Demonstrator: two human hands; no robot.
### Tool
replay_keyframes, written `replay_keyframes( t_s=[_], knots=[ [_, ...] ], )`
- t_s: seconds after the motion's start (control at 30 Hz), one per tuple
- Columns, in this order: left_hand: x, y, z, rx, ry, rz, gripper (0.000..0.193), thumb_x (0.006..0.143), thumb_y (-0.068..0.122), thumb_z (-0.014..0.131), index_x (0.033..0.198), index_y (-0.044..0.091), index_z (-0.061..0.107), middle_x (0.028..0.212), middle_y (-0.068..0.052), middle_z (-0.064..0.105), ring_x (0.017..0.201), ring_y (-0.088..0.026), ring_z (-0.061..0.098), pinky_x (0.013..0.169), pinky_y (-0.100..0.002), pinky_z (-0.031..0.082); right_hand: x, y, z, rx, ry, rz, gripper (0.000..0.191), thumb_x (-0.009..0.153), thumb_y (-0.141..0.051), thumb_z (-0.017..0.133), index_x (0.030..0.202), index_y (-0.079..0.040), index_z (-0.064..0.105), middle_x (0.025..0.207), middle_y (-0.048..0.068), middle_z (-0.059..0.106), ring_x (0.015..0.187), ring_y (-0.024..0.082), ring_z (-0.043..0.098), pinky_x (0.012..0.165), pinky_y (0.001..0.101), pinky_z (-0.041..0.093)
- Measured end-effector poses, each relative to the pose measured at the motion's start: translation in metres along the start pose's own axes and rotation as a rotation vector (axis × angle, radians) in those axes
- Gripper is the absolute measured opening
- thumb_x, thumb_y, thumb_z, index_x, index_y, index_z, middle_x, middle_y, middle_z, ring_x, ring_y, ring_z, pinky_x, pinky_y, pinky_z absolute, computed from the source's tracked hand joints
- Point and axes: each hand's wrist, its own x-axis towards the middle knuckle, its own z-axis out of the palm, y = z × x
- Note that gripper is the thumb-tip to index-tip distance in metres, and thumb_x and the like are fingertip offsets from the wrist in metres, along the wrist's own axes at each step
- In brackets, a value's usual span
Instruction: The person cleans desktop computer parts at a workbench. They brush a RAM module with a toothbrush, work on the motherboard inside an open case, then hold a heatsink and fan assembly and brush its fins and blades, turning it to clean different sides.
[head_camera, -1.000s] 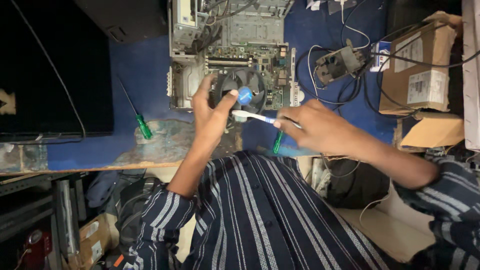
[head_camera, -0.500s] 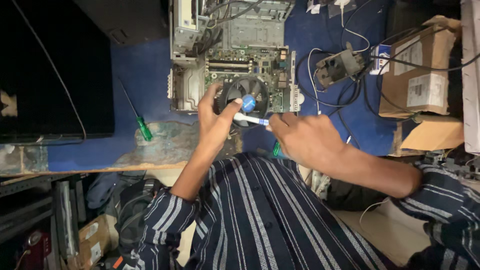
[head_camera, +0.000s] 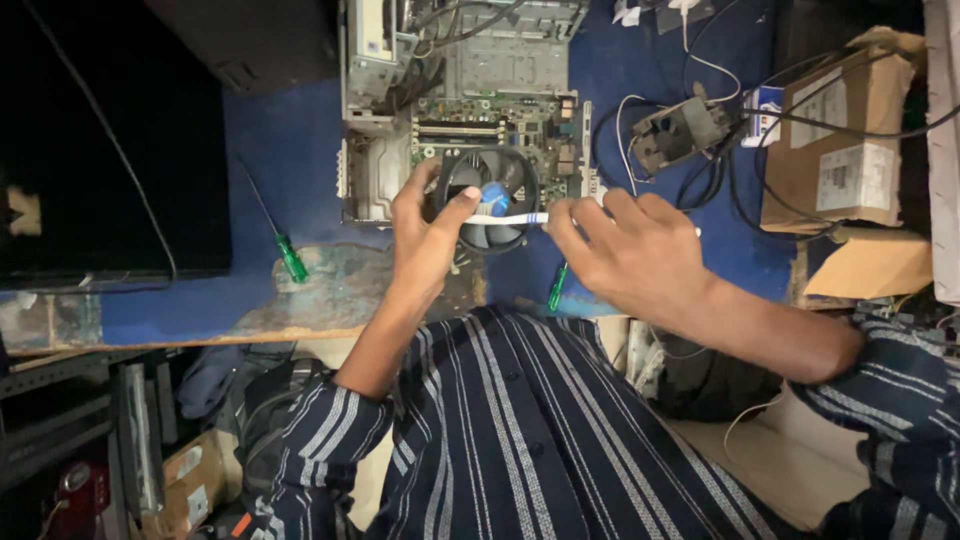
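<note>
Far left, a dark monitor sits on the blue counter, with 1 green-handled screwdriver lying untouched beside it.

Your left hand rests on the rim of the round cooler fan, thumb and fingers curled loosely around its edge in a steadying grip, not a full clench.

The fan sits on the motherboard inside the open computer case. The case holds the board, the fan, a drive bay and loose cables; its cover is off.

A white toothbrush lies across the fan face, its head near the blue hub. Your right hand has its grip closed on the handle.

By appearance, the case is opened and brushing of the fan is in hand; the fan is not removed, and how much dust is left cannot be told.

A 2nd green screwdriver lies below your right hand. Right of that, a small wired part and cardboard boxes; their contents are hidden.
</note>
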Motion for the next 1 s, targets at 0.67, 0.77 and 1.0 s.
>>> replay_keyframes(
  t_s=[0.67,0.77,1.0],
  knots=[
    [-0.013,-0.016,0.003,-0.277,0.010,-0.139,0.067,0.085,0.008,0.072,0.144,-0.011,0.048,0.121,-0.015,0.067,0.110,-0.020,0.063,0.099,-0.032,0.050,-0.016,-0.034,0.106,1.511,0.088,0.930,0.049,0.083,-0.008,0.078,0.127,-0.001,0.057,0.106,0.001,0.068,0.093,0.007,0.061,0.075,0.0210,0.051],
    [-0.012,-0.016,0.003,-0.256,0.015,-0.153,0.072,0.083,0.008,0.072,0.146,-0.012,0.044,0.124,-0.014,0.066,0.113,-0.020,0.063,0.101,-0.032,0.050,-0.015,-0.030,0.106,1.450,0.140,0.901,0.043,0.085,-0.007,0.075,0.124,-0.001,0.059,0.105,0.002,0.069,0.096,0.008,0.062,0.083,0.0233,0.052],
    [-0.013,-0.017,0.004,-0.300,-0.013,-0.176,0.076,0.081,0.008,0.073,0.147,-0.014,0.042,0.121,-0.016,0.067,0.110,-0.020,0.065,0.097,-0.033,0.052,-0.018,-0.028,0.114,1.337,0.167,0.903,0.029,0.092,-0.010,0.069,0.119,-0.001,0.062,0.097,0.001,0.065,0.090,0.008,0.059,0.080,0.0261,0.050]
  ],
)
